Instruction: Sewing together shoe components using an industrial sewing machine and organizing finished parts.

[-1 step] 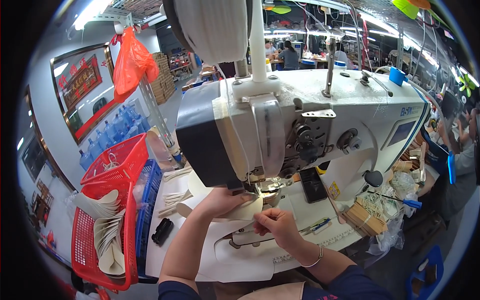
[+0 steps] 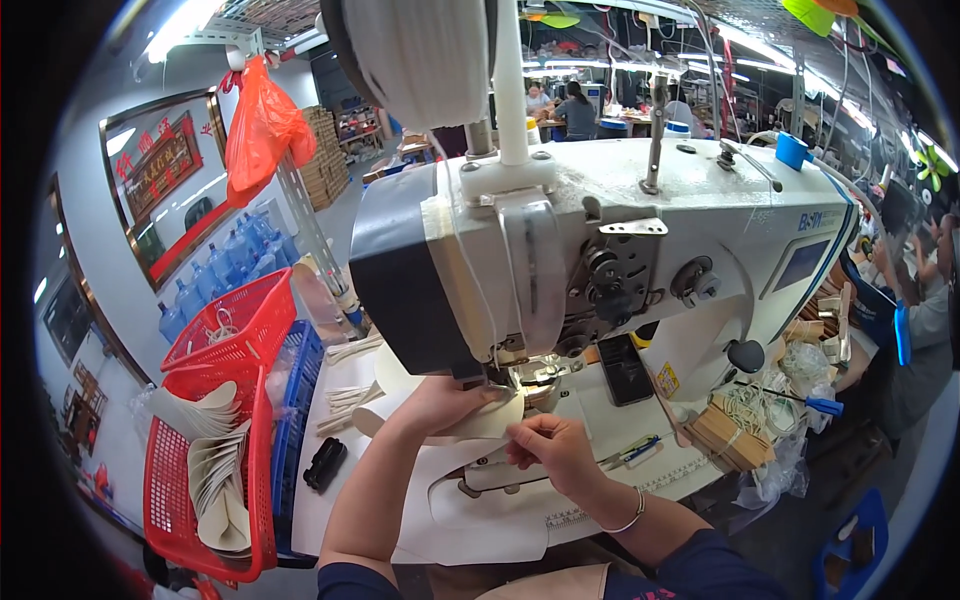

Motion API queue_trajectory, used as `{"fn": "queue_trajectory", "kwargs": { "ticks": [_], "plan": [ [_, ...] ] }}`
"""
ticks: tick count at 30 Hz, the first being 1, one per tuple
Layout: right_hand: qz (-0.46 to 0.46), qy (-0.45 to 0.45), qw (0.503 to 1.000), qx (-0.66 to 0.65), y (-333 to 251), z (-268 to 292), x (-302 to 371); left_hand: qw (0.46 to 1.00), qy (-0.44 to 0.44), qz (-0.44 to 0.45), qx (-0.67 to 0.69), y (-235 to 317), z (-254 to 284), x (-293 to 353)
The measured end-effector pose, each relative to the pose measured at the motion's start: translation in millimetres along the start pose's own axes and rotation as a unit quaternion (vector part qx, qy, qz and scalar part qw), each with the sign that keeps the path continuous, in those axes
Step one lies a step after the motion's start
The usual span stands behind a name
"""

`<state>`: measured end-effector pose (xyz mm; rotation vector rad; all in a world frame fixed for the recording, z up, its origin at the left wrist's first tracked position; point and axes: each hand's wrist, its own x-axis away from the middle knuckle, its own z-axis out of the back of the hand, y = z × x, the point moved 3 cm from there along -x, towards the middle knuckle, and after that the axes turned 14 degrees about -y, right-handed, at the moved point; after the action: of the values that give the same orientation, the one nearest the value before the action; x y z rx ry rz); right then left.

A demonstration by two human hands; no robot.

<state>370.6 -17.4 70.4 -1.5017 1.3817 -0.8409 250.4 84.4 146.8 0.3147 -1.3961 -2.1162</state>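
A curved, cream-coloured sheet piece [image 2: 480,428] lies under the sewing head of a white sewing machine [image 2: 720,215]. My left hand [image 2: 450,403] grips it from the left, close to the presser foot, with the thumb on top and the other fingers partly hidden. At the piece's right-hand edge, my right hand [image 2: 552,450] is closed in a pinch; whether it holds the sheet's edge or a thread there cannot be made out. A small lamp lights the needle area, where metal parts [image 2: 540,372] hide the needle itself.
Red baskets [image 2: 265,500] with more cream pieces [image 2: 222,480] stand left of the table, beside a blue basket [image 2: 300,375]. Bundled cords [image 2: 350,400] and a black clip-like object [image 2: 325,464] lie on the table. A phone [image 2: 626,370], pens [image 2: 638,450] and wooden strips [image 2: 728,435] are to the right.
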Motion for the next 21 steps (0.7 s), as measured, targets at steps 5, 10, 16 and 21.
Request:
{"fn": "queue_trajectory", "kwargs": {
  "ticks": [5,10,16,21],
  "plan": [
    [0.016,0.014,0.999,-0.032,-4.6,4.2,-10.3,0.996,0.089,0.016,0.006,-21.4,0.5,-9.5],
    [0.026,0.036,0.997,-0.059,-1.6,5.2,-14.3,0.983,0.174,-0.053,0.020,-27.1,-4.2,-10.3],
    [0.034,0.043,0.994,-0.096,3.2,3.6,-12.7,0.954,0.269,-0.106,0.077,-43.0,-7.4,-16.2],
    [0.018,0.047,0.993,-0.104,8.3,5.0,-9.4,0.934,0.315,-0.118,0.119,-49.3,-5.9,-24.1]
  ]
}}
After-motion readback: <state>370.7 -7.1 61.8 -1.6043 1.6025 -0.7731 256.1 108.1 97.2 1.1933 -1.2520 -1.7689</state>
